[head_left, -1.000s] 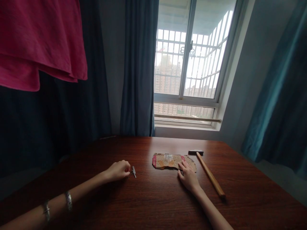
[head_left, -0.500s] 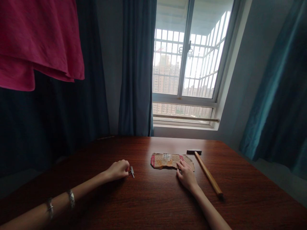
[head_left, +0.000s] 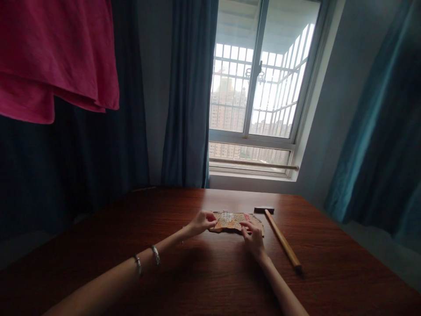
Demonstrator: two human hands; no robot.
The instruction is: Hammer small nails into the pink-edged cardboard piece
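A flat, ragged-edged board (head_left: 234, 222) with a dotted pattern and a pink patch lies on the table. Several thin nails (head_left: 225, 214) stand upright near its back edge. Over the board's left end is my left hand (head_left: 201, 221), thumb and fingers pinched together; whatever is between the fingertips is too small to make out. My right hand (head_left: 254, 237) rests at the board's right front part, fingers bent and slightly apart, nothing visible in them. To its right lies a hammer (head_left: 283, 241) with a wooden handle and dark head. My left wrist mostly covers the loose nails on the table.
The brown wooden table (head_left: 197, 281) reaches back to the wall below a barred window (head_left: 253, 87). Dark blue curtains (head_left: 189, 96) hang on both sides. A pink cloth (head_left: 66, 57) hangs at the upper left.
My left hand has moved right, from the loose nails to the board's left end. The fingers of my right hand have drawn in from lying flatter on the board.
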